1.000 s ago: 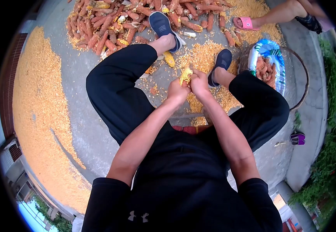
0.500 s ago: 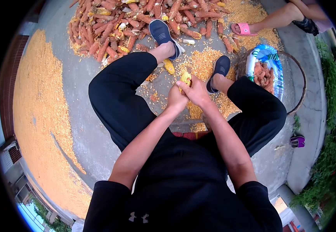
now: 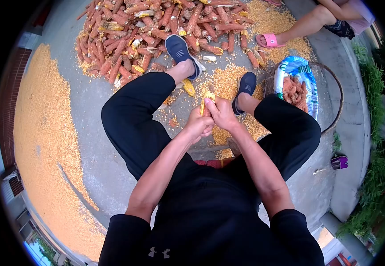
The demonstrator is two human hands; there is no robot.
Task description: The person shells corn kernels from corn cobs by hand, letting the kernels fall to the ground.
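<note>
Between my knees, my left hand is wrapped round the lower part of a corn cob, whose tip points up and away from me. The cob has yellow kernels on part of it and a bare reddish stretch near my fingers. My right hand presses against the cob from the right, its thumb on the kernels. Its other fingers are partly hidden. Loose kernels lie on the ground beyond and below my hands. A yellow cob rests beside my left shoe.
A large pile of reddish cobs lies ahead. At right stands a handled basket with a blue-white liner, holding bare cobs. Kernels are spread at left. Another person's leg and pink sandal show at upper right, a purple shoe at right.
The view has tilted, so the surroundings sit lower in the frame. My right thumb has moved onto the kernels, and a reddish bare stretch of the cob shows now.
</note>
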